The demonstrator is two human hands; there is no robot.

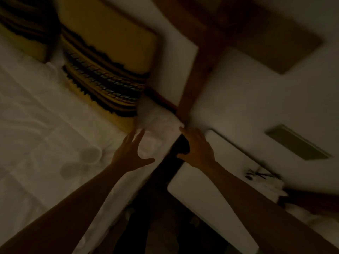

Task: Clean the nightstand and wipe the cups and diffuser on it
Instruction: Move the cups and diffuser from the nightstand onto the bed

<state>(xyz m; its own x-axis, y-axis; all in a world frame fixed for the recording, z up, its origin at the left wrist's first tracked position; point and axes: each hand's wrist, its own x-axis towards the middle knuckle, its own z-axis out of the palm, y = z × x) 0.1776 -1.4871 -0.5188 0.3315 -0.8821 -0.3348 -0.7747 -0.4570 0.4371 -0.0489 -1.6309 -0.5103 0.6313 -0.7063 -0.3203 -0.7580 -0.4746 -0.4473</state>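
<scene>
White bedding [45,125] fills the left of the dim, motion-blurred head view, and two pale cups [90,154] lie on it, well apart from the white nightstand counter [207,198] at lower right. The left hand [131,155] hangs over the mattress edge with fingers spread and holding nothing; the right hand [197,149] reaches over the dark gap between bed and counter, fingers likewise extended and empty. The counter's long axis runs from the lower centre up toward the wooden bedpost [198,74]. A diffuser [256,176], dark reeds splaying, sits near the counter's far right edge. Risks, as a judgement: the cups appear to rest on soft sheets and could roll or tip if the mattress is pressed; low light could cause a misjudged reach that knocks the reeds.
</scene>
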